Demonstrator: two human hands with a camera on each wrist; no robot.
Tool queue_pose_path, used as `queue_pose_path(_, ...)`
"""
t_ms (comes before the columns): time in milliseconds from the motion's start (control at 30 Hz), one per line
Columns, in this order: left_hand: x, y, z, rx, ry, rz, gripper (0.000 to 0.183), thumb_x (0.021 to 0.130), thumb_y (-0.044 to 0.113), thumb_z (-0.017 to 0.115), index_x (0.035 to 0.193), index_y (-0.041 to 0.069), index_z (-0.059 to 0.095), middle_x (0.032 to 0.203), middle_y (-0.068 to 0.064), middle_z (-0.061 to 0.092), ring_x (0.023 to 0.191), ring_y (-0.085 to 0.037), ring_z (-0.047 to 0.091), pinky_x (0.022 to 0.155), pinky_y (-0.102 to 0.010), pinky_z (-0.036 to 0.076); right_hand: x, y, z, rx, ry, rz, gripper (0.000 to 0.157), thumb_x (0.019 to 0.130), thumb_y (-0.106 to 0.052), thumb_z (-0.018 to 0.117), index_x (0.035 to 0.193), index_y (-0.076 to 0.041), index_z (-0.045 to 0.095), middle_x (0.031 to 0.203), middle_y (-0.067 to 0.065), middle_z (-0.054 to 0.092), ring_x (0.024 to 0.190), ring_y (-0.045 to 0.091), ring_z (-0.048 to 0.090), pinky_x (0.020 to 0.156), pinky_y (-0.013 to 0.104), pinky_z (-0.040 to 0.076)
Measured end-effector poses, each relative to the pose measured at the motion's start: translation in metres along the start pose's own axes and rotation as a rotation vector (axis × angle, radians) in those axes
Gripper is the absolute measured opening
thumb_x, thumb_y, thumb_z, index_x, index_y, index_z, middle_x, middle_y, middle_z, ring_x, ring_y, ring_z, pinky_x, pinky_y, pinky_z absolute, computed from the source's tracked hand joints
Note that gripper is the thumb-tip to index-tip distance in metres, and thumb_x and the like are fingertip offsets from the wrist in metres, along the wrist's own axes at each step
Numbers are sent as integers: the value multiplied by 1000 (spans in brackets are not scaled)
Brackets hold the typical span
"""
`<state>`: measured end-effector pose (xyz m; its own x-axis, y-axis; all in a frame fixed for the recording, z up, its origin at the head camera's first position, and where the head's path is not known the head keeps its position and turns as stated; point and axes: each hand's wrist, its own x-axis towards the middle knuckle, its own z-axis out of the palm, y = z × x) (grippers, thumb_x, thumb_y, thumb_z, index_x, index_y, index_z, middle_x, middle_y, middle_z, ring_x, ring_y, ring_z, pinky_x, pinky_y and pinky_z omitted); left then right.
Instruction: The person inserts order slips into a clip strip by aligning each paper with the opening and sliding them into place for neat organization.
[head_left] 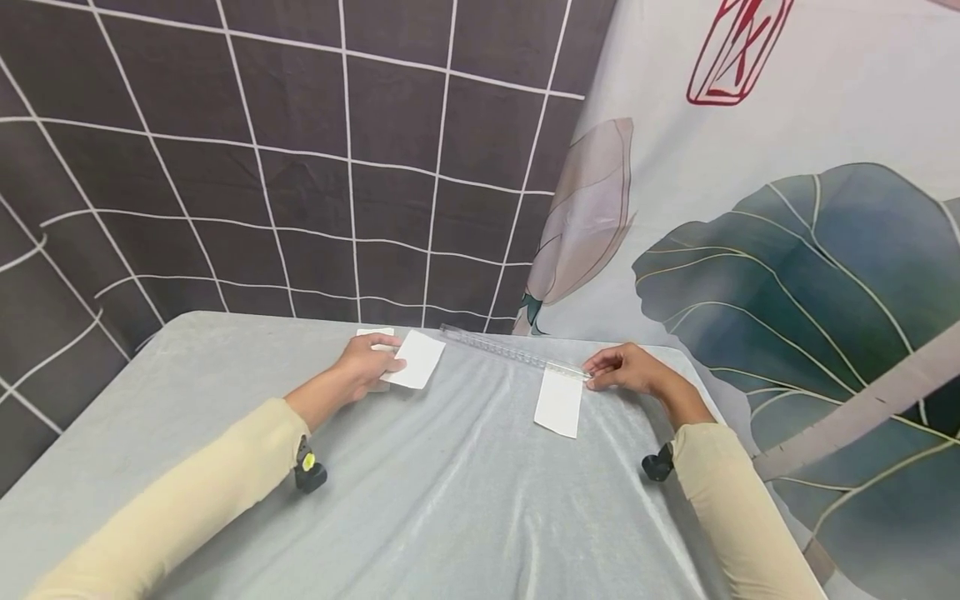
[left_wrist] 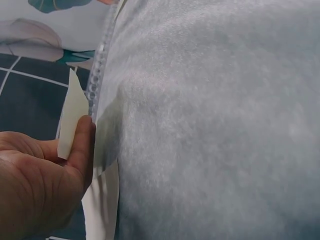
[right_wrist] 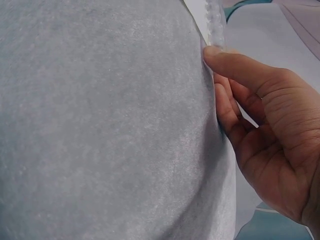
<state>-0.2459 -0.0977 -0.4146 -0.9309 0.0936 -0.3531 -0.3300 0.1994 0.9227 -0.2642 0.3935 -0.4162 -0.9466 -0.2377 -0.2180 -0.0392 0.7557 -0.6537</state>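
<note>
My left hand [head_left: 365, 367] pinches a small white paper card [head_left: 417, 360] and holds it tilted above the cloth. Another white paper piece [left_wrist: 101, 210] lies below that hand, partly hidden by it in the head view. A clear plastic ruler [head_left: 495, 346] with a row of cut-outs stretches along the far side of the table. At its right end, my right hand [head_left: 628, 368] pinches the ruler's tip between thumb and fingers. A white paper strip [head_left: 559, 403] lies on the cloth, its upper edge at the ruler's right part.
A pale grey-blue cloth [head_left: 420, 492] with soft wrinkles covers the table. Behind it hangs a dark curtain with a white grid [head_left: 300, 192]. To the right is a white curtain printed with large leaves [head_left: 787, 275].
</note>
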Motion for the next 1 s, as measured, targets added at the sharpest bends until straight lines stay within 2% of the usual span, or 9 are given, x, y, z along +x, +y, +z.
queue_pose_path(67, 3, 0, 2, -16, -6, -2, 60, 105, -5, 69, 162, -4, 51, 165, -35, 51, 102, -18, 74, 90, -26, 70, 0, 1, -1, -7, -4, -13, 34, 95, -13, 91, 125, 2, 82, 113, 10, 84, 97, 11, 69, 84, 21, 57)
queue_pose_path(167, 7, 1, 5, -30, -1, 2, 59, 105, -5, 69, 161, -5, 52, 164, -35, 53, 103, -18, 73, 88, -23, 69, 0, 1, -1, 0, -7, -22, 35, 95, -13, 91, 125, 2, 81, 114, 12, 84, 97, 10, 69, 83, 20, 57)
queue_pose_path(300, 12, -1, 11, -61, 10, 22, 56, 103, -7, 70, 157, -8, 54, 160, -36, 56, 95, -13, 71, 79, -17, 64, -1, 1, -1, 6, -7, -38, 36, 96, -12, 90, 126, 4, 81, 117, 15, 84, 97, 9, 69, 81, 19, 57)
queue_pose_path(400, 15, -3, 15, -69, 10, 24, 56, 102, -8, 70, 155, -9, 54, 160, -36, 57, 92, -12, 70, 78, -16, 64, -1, 1, -1, 7, -8, -43, 36, 96, -12, 90, 126, 5, 80, 117, 15, 84, 97, 9, 69, 81, 18, 58)
queue_pose_path(633, 18, -6, 20, -34, 4, 8, 54, 103, -5, 70, 155, -7, 55, 153, -30, 63, 108, -21, 73, 98, -30, 68, 1, 2, 0, 4, -15, -47, 36, 96, -11, 89, 127, 5, 80, 117, 16, 84, 98, 9, 70, 81, 18, 59)
queue_pose_path(733, 20, -4, 21, -31, 6, 0, 54, 103, -4, 71, 155, -5, 56, 146, -27, 68, 104, -19, 73, 96, -31, 66, 0, 2, 0, 1, -16, -43, 36, 96, -11, 89, 127, 5, 80, 117, 15, 84, 98, 9, 70, 81, 19, 58)
queue_pose_path(867, 23, -1, 23, -59, -1, -12, 55, 103, -5, 70, 156, -5, 55, 150, -28, 66, 106, -21, 74, 99, -33, 65, 1, 2, 1, 7, -13, -34, 36, 96, -11, 90, 126, 5, 80, 116, 14, 84, 97, 10, 69, 82, 19, 58)
queue_pose_path(1000, 24, 4, 27, -66, -6, -17, 57, 103, -5, 70, 157, -5, 54, 156, -30, 62, 116, -27, 74, 110, -39, 62, 1, 1, 0, 3, -10, -30, 35, 96, -11, 90, 126, 4, 81, 115, 12, 84, 97, 10, 69, 83, 21, 58)
